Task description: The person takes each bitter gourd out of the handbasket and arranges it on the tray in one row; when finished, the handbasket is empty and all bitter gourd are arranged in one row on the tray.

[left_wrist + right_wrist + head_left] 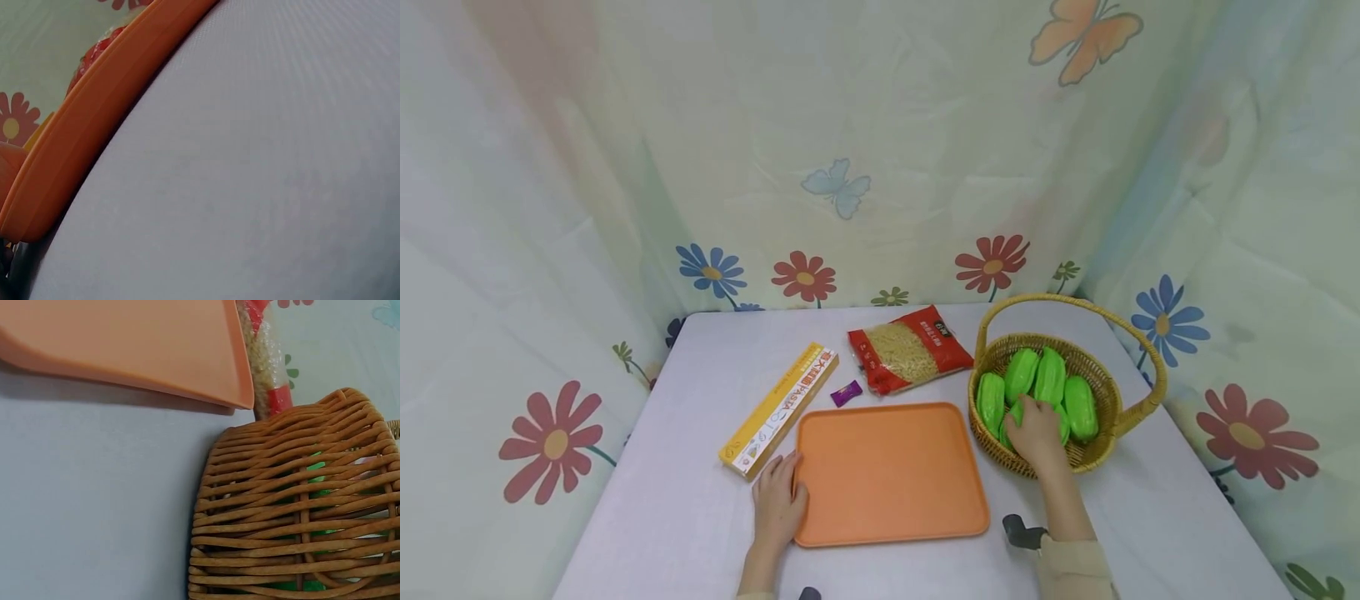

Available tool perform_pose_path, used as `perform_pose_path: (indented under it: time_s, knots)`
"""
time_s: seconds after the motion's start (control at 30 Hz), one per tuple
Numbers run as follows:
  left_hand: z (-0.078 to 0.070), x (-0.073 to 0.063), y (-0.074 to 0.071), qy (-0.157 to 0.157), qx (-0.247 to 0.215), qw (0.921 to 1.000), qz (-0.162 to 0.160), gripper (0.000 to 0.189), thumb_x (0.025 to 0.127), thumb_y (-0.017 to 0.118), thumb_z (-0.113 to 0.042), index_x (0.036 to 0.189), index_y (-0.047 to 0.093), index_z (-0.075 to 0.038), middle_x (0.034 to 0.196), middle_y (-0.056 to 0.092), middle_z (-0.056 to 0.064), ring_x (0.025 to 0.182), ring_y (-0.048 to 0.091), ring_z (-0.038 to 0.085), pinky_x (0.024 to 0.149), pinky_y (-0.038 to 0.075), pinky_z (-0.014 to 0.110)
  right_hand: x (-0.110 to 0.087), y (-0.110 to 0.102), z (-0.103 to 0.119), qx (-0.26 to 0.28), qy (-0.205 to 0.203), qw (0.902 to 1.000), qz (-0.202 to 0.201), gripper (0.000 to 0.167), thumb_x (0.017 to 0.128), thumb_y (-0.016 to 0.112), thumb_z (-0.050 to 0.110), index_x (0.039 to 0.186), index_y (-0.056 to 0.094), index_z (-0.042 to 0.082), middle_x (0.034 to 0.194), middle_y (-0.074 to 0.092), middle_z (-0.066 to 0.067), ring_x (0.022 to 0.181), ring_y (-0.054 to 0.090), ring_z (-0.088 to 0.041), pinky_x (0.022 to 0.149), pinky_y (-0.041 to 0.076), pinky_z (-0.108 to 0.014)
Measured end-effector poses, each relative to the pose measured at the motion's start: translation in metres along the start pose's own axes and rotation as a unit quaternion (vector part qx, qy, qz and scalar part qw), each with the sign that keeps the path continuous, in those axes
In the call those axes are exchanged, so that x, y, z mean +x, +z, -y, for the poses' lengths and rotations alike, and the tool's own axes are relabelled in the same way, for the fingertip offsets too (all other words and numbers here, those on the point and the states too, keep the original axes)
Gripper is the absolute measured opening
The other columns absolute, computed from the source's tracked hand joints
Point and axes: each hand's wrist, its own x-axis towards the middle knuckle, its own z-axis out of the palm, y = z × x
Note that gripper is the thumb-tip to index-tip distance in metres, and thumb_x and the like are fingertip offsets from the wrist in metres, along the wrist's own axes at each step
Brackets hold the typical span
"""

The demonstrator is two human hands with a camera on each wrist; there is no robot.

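Note:
My left hand (778, 502) rests at the left edge of an orange tray (891, 475), thumb near the rim and fingers pointing forward. In the left wrist view the tray's side wall (81, 137) runs up diagonally. My right hand (1037, 429) reaches into a round wicker basket (1108, 446) and grips one of several glossy, oblong, bright-green things; its fingertips are partly hidden among them. Another green piece (1080, 408) lies to the right of this hand. The right wrist view shows the basket's woven side (294, 512) close up, green glimpsed through its gaps.
Left of the tray lies a long yellow-and-white pasta box (780, 408). Behind the tray are a small purple wrapped sweet (847, 393) and a red bag of pasta (910, 350). The basket's tall handle (1150, 358) arches over its back and right. A flowered curtain (880, 225) surrounds the white table.

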Motion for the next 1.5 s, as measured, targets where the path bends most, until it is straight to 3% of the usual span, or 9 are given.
perform_pose_path:
  time_s: [0.13, 0.47, 0.63, 0.9, 1.23, 1.5]
  knots:
    - [-0.001, -0.001, 0.0, -0.007, -0.006, 0.9999, 0.005, 0.046, 0.077, 0.06, -0.007, 0.122, 0.057, -0.007, 0.124, 0.056, 0.01, 0.12, 0.039, 0.032, 0.095, 0.024, 0.049, 0.004, -0.002, -0.001, -0.014, 0.028, 0.9995, -0.001, 0.055, 0.091, 0.044, 0.017, 0.13, 0.028, -0.019, 0.12, 0.031, -0.048, 0.111, 0.028, -0.063, 0.088, 0.03, -0.067]
    - [-0.004, 0.0, -0.002, -0.028, -0.013, 0.9992, 0.025, 0.046, 0.078, 0.059, -0.008, 0.124, 0.055, -0.009, 0.127, 0.055, 0.008, 0.122, 0.037, 0.03, 0.098, 0.022, 0.049, 0.013, 0.004, 0.002, -0.062, 0.022, 0.9975, -0.026, 0.053, 0.091, 0.045, 0.019, 0.128, 0.034, -0.017, 0.117, 0.037, -0.047, 0.11, 0.032, -0.06, 0.092, 0.024, -0.066]
    - [-0.004, 0.003, -0.004, -0.031, -0.015, 0.9991, 0.025, 0.046, 0.079, 0.058, -0.008, 0.125, 0.055, -0.009, 0.127, 0.054, 0.009, 0.123, 0.037, 0.03, 0.098, 0.021, 0.049, 0.018, 0.007, 0.004, -0.07, 0.017, 0.9965, -0.044, 0.05, 0.089, 0.047, 0.018, 0.125, 0.038, -0.016, 0.113, 0.041, -0.046, 0.105, 0.037, -0.06, 0.087, 0.026, -0.067]
    - [-0.004, 0.002, -0.005, -0.038, -0.016, 0.9985, 0.035, 0.045, 0.081, 0.058, -0.009, 0.126, 0.054, -0.01, 0.128, 0.054, 0.008, 0.124, 0.036, 0.029, 0.099, 0.021, 0.048, 0.02, 0.015, 0.007, -0.137, 0.004, 0.9889, -0.057, 0.044, 0.087, 0.051, 0.017, 0.111, 0.044, -0.019, 0.095, 0.046, -0.044, 0.088, 0.046, -0.057, 0.073, 0.035, -0.064]
    - [-0.004, 0.003, -0.003, -0.024, -0.009, 0.9995, 0.017, 0.045, 0.079, 0.059, -0.008, 0.124, 0.055, -0.009, 0.126, 0.055, 0.009, 0.122, 0.038, 0.031, 0.097, 0.022, 0.05, 0.019, 0.007, 0.01, -0.114, 0.024, 0.9924, -0.04, 0.046, 0.084, 0.059, 0.017, 0.112, 0.043, -0.016, 0.097, 0.044, -0.044, 0.087, 0.044, -0.061, 0.061, 0.045, -0.06]
    - [-0.003, 0.001, -0.003, -0.024, -0.012, 0.9994, 0.021, 0.045, 0.079, 0.058, -0.008, 0.124, 0.055, -0.009, 0.127, 0.055, 0.008, 0.123, 0.038, 0.03, 0.098, 0.022, 0.049, 0.018, 0.002, 0.006, -0.069, 0.069, 0.9949, -0.027, 0.06, 0.081, 0.065, 0.025, 0.117, 0.041, -0.016, 0.106, 0.043, -0.043, 0.096, 0.041, -0.062, 0.067, 0.044, -0.062]
